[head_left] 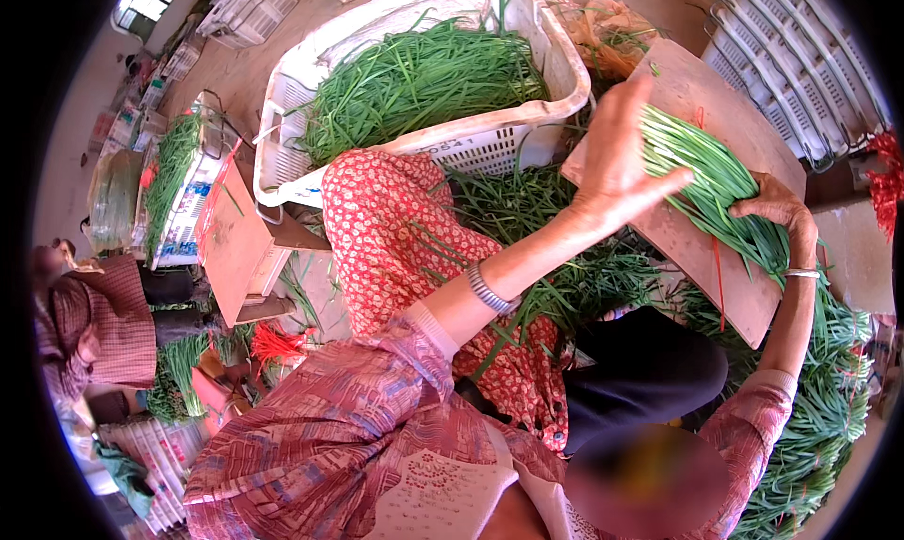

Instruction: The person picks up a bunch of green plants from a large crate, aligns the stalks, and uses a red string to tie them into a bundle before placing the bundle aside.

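Observation:
A thick bundle of garlic chives (706, 160) lies across a wooden board (752, 127). My right hand (777, 204), with a bangle at the wrist, grips it by the leafy part, thumb on top. My left hand (618, 155) is raised beside the pale stem ends, slightly blurred, fingers and thumb apart and holding nothing. Whether its palm touches the stems I cannot tell. A red tie (718, 282) runs out from under the bundle along the board, and another bit of red shows at its far side.
Before me stands a white plastic crate (487, 134) of loose green chives (431, 81). Tied bundles (805, 427) are heaped at right, near stacked crates (784, 53). Loose leaves (522, 208) cover the floor by my knees. At left are a wooden stand (233, 240), red ties (275, 346) and another person (106, 321).

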`<action>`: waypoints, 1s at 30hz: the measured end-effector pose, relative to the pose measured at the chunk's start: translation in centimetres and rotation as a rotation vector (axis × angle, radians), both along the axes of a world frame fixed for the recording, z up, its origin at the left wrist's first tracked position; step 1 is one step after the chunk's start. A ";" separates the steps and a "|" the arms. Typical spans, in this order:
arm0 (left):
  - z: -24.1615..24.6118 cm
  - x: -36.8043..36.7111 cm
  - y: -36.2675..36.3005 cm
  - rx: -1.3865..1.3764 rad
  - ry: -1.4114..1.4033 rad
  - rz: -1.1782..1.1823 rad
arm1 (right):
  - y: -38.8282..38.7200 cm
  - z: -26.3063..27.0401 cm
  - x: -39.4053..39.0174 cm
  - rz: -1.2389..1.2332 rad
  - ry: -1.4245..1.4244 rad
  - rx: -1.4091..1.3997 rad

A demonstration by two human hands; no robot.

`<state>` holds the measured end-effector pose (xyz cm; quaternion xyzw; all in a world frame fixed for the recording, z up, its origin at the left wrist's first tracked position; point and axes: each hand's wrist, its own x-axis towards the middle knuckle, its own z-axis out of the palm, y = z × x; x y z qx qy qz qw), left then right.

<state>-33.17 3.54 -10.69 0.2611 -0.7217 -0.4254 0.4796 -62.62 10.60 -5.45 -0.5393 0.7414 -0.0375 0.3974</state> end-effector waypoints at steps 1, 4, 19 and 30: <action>1.5 -0.8 0.1 -0.286 -0.182 -0.043 | -0.3 0.4 -0.5 -0.012 0.010 0.058; -0.2 -7.4 -0.5 -0.535 -0.480 -0.218 | 0.5 1.1 -2.5 -0.024 -0.014 -0.025; 0.7 4.2 -16.2 -0.485 -0.432 -0.653 | 0.2 -1.2 -1.4 0.231 0.874 -0.408; -8.7 49.9 -31.0 0.237 -0.782 0.472 | -22.5 1.1 26.2 0.416 0.080 -0.436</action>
